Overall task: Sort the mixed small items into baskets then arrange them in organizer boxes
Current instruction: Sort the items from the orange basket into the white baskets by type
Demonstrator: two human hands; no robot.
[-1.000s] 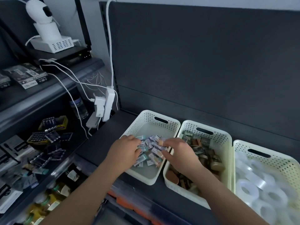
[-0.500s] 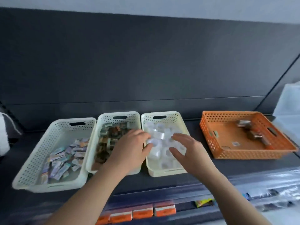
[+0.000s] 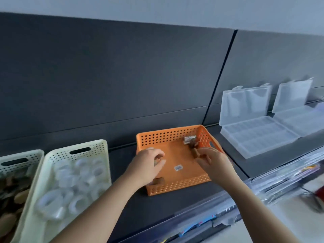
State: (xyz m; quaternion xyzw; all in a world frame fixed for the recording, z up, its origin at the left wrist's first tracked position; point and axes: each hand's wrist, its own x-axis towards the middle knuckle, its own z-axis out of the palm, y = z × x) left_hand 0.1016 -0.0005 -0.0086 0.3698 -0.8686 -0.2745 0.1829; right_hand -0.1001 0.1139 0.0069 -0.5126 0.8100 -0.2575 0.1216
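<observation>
- While both hands reach into the orange basket (image 3: 178, 187) at the centre of the frame, the right hand (image 3: 213, 161) pinches a small brown piece (image 3: 195, 153) between thumb and fingertips, just above the basket floor near its right wall.
- The left hand (image 3: 147, 165) hovers over the basket's left side with its fingers curled; something brownish shows under them, but blur hides whether it is gripped.
- Inside the basket lie a pale packet (image 3: 189, 139) at the far right corner, a small white tag (image 3: 178, 167) on the floor between the hands, and a brown block (image 3: 158, 181) by the near left corner.
- At lower left, a cream basket (image 3: 103, 155) holds clear tape rolls (image 3: 50, 202).
- Beside it, at the left edge, a second cream basket (image 3: 21, 154) holds brown items (image 3: 10, 190).
- At right, two clear organizer boxes (image 3: 254, 137) stand open on the dark shelf (image 3: 121, 165), their lids raised against the back panel.
</observation>
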